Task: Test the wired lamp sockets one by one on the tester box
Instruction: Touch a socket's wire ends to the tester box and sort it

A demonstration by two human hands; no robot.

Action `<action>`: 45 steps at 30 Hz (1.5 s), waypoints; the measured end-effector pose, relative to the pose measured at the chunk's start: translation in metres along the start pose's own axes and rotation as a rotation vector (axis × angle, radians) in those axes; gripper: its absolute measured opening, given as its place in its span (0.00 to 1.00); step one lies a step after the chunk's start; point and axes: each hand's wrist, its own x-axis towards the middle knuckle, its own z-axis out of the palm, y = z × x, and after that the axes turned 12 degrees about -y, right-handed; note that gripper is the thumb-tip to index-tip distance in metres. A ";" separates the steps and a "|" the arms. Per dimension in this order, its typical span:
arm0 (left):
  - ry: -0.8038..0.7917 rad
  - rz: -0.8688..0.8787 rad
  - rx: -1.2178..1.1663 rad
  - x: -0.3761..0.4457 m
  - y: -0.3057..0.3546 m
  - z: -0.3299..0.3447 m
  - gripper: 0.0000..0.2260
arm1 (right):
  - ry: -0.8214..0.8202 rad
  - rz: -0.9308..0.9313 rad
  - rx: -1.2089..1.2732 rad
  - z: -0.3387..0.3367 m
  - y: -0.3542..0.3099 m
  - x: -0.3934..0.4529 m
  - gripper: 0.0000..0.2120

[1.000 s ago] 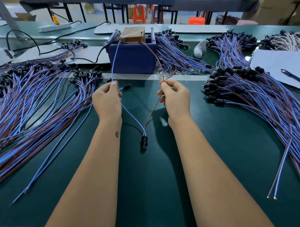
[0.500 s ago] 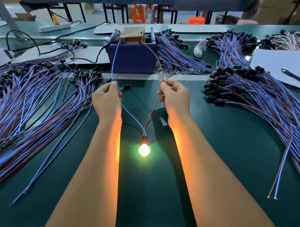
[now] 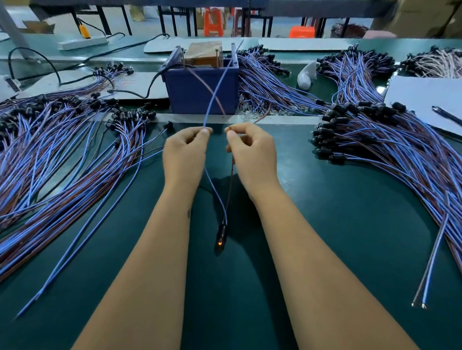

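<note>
My left hand (image 3: 186,153) pinches the blue wire (image 3: 212,99) of one lamp socket. My right hand (image 3: 250,150) pinches its brown wire (image 3: 208,88). The two wires cross above my hands and reach up toward the top of the blue tester box (image 3: 202,90), which carries a brown block. Their ends at the box are too fine to make out. The black socket (image 3: 221,234) lies on the green mat between my forearms, and its bulb shows only a faint orange glow.
A large pile of wired sockets (image 3: 53,144) fans out on the left and another pile (image 3: 396,148) on the right. More bundles (image 3: 263,76) lie behind the box. White paper with a pen (image 3: 450,117) sits far right. A power strip (image 3: 82,43) lies at the back left.
The bulb lit brightly half a second ago and has now faded to a dim orange glow. My hands have moved closer together, and the wires now cross above them.
</note>
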 end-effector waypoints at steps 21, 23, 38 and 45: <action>-0.004 -0.114 -0.694 0.004 0.009 -0.007 0.14 | -0.120 0.092 -0.581 -0.005 0.000 -0.003 0.07; -0.019 -0.116 -0.638 0.004 0.008 -0.007 0.15 | -0.007 0.038 -0.516 -0.006 -0.001 -0.003 0.07; -0.706 0.318 0.536 -0.020 0.001 0.021 0.14 | 0.340 0.067 0.091 -0.037 0.005 0.012 0.13; -0.650 0.210 0.411 -0.022 -0.002 0.020 0.27 | 0.046 0.231 -0.445 -0.061 0.014 0.007 0.11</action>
